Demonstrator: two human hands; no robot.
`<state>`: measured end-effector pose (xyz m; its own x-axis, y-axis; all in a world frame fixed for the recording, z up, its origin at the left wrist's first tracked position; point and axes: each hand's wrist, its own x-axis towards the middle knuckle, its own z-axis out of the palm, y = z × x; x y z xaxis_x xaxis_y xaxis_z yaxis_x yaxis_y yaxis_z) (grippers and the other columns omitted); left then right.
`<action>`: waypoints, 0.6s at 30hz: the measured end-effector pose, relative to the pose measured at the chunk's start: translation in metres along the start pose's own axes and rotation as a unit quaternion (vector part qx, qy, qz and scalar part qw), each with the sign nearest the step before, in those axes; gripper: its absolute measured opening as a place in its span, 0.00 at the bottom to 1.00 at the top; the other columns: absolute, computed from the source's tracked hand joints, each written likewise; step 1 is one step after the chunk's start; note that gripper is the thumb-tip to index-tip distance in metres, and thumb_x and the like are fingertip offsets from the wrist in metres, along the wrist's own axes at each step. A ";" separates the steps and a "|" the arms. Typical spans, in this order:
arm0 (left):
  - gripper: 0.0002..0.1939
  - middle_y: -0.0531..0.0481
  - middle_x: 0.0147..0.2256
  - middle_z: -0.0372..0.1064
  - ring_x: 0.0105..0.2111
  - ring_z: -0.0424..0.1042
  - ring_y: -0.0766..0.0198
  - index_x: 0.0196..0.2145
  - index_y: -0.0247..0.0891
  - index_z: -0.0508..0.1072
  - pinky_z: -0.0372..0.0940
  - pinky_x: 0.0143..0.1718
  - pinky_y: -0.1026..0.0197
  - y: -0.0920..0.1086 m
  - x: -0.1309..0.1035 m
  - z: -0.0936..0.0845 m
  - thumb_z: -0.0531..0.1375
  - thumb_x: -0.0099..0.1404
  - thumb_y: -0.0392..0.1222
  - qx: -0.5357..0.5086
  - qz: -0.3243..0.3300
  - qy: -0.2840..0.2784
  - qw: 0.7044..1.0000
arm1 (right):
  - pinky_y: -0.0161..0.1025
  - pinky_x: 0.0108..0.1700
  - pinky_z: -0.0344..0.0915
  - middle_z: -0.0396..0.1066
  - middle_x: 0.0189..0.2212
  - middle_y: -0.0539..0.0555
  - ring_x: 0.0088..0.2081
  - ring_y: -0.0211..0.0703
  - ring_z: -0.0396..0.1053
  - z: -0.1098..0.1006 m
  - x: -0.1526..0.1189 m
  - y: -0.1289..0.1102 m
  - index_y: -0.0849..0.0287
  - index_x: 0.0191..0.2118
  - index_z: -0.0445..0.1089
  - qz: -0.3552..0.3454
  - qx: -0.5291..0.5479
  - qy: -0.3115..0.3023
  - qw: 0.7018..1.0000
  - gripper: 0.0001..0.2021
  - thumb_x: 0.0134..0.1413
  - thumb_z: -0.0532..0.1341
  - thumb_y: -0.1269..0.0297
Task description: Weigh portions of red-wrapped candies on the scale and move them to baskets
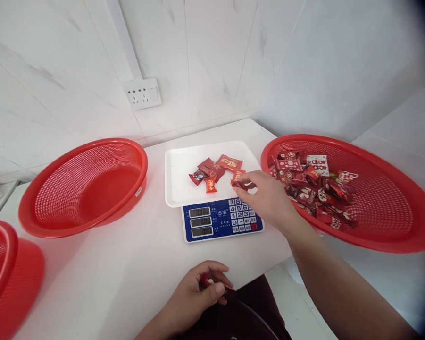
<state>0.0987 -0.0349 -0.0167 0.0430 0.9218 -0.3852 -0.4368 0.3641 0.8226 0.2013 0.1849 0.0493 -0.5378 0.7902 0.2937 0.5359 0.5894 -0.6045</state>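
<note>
Red packets (211, 167) lie mostly flat, some overlapping; at their four o'clock, the right fingers (248, 176) pinch a small crinkled sweet (235, 183); at six o'clock, the left hand (196, 293) cups a partly hidden red wrapper (205, 279).

With my right hand (269, 196) over the right side of the scale (223, 223), I pinch a small dark red packet (237, 183), close by the red-wrapped pieces (229, 163) lying on its white tray (179, 165). In front of the scale, nearer me, my left hand (194, 296) curls around a red wrapper (205, 279). To the right of the scale is a red basket (385, 212) holding a heap of packets (306, 196), to its left are a second basket (116, 189) and part of a third (24, 283), and behind it a socket (143, 93) sits on the wall (215, 56)
</note>
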 end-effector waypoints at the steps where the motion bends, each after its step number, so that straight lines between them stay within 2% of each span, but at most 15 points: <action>1: 0.17 0.46 0.35 0.71 0.34 0.70 0.63 0.43 0.36 0.70 0.66 0.37 0.58 0.001 0.003 0.003 0.62 0.58 0.47 -0.015 0.004 0.010 1.000 | 0.41 0.39 0.65 0.70 0.35 0.53 0.37 0.44 0.69 0.000 -0.001 -0.001 0.55 0.33 0.69 -0.007 -0.004 -0.002 1.000 0.04 0.50 0.58 0.65; 5: 0.17 0.46 0.33 0.71 0.34 0.71 0.63 0.42 0.35 0.70 0.67 0.35 0.59 0.008 0.015 0.014 0.63 0.57 0.48 -0.044 0.009 0.024 0.999 | 0.45 0.43 0.63 0.68 0.40 0.56 0.42 0.48 0.67 0.004 0.002 0.001 0.56 0.33 0.69 -0.022 -0.079 -0.006 0.997 0.05 0.50 0.58 0.63; 9: 0.17 0.46 0.32 0.72 0.33 0.71 0.63 0.39 0.34 0.71 0.67 0.35 0.60 0.011 0.017 0.018 0.64 0.56 0.48 -0.037 -0.008 0.011 0.999 | 0.44 0.39 0.63 0.68 0.41 0.55 0.42 0.49 0.67 0.008 0.009 0.008 0.56 0.32 0.69 -0.006 -0.122 -0.032 0.992 0.06 0.52 0.56 0.62; 13: 0.17 0.47 0.31 0.72 0.33 0.71 0.63 0.38 0.34 0.72 0.66 0.35 0.60 0.009 0.015 0.014 0.64 0.55 0.47 -0.033 -0.014 0.023 0.999 | 0.42 0.38 0.63 0.68 0.42 0.54 0.38 0.45 0.68 0.008 0.011 0.011 0.56 0.30 0.68 -0.019 -0.080 -0.034 0.996 0.05 0.52 0.56 0.63; 18: 0.16 0.47 0.31 0.72 0.31 0.71 0.65 0.38 0.34 0.72 0.66 0.35 0.60 0.010 0.014 0.011 0.64 0.55 0.47 -0.026 -0.004 0.032 0.999 | 0.40 0.37 0.63 0.68 0.33 0.52 0.33 0.41 0.67 0.005 0.011 0.010 0.57 0.26 0.66 -0.003 -0.016 -0.033 0.999 0.05 0.50 0.56 0.66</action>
<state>0.1051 -0.0167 -0.0095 -0.0102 0.9075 -0.4199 -0.4835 0.3631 0.7965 0.1972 0.1983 0.0424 -0.5816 0.7749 0.2473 0.5524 0.5994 -0.5792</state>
